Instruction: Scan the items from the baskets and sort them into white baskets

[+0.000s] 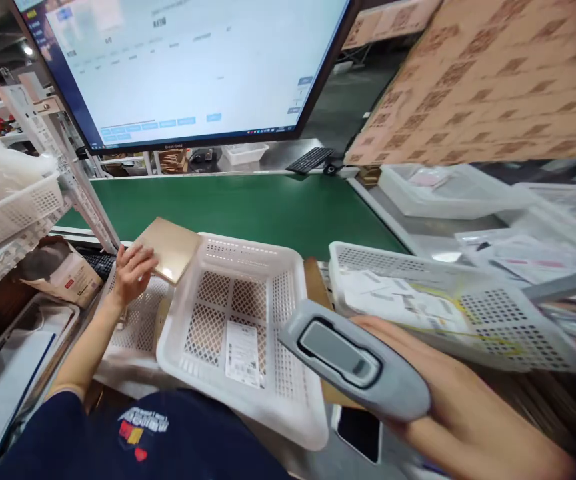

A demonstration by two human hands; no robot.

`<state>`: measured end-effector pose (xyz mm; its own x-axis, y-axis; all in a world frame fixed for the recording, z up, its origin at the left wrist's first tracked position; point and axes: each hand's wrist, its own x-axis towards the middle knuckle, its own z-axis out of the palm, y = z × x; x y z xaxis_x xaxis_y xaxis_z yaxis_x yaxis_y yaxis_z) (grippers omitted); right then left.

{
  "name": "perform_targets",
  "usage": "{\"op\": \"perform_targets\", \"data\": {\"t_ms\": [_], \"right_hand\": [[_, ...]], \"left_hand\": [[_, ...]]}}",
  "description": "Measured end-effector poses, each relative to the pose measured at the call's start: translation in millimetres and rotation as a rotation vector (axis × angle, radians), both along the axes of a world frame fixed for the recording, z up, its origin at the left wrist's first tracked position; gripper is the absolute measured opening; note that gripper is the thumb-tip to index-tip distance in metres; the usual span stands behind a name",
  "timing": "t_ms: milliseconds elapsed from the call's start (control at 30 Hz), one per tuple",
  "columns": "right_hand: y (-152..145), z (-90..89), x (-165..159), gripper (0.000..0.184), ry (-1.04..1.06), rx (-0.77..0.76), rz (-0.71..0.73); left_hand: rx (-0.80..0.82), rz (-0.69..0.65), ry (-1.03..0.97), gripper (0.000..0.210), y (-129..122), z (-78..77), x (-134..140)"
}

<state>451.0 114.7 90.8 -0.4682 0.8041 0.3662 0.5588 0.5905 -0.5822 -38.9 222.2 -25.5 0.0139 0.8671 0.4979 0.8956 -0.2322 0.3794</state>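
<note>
Scanning calls for steady aim: right hand clenched around scanner, left hand grasping tan box at basket's left rim.

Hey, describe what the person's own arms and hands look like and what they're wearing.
Both forearms are bare, with no gloves, rings or watch visible on the left hand or the right hand. A short dark navy sleeve covers the left upper arm. The navy shirt bears a printed logo in white, yellow and red.

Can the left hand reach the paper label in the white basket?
Probably yes: the left hand holds a tan box beside the open-topped white basket, with nothing over the label.
</note>
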Motion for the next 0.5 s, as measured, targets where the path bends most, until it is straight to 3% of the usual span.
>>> {"op": "perform_targets", "data": {"t_ms": [100,167,267,367,433,500], "right_hand": [[14.1,25.1,-20.6,0.034,0.035,-0.147,0.053],[21.5,29.6,-28.1,0.024,-0.024,-0.218,0.092],[27.0,19.4,-30.5,0.008,-0.089,-0.288,0.166],[23.8,1.2,-27.5,0.023,-0.132,-0.299,0.210],[17.2,-9.1,-23.0,0.032,-0.168,-0.292,0.209],[7.2,-16.3,-14.2,0.031,-0.200,-0.288,0.182]], "left_hand": [[0.171,-0.244,0.199,0.018,-10.8,-0.2,3.3],[0.289,-0.431,0.345,0.020,-10.9,-1.7,9.7],[0.538,-0.657,0.492,0.033,-3.2,-2.1,26.0],[0.721,-0.798,0.532,0.042,10.1,-2.3,50.5],[0.760,-0.886,0.524,0.044,23.9,-3.4,69.4],[0.648,-0.945,0.518,0.047,43.6,-5.7,85.4]]}}
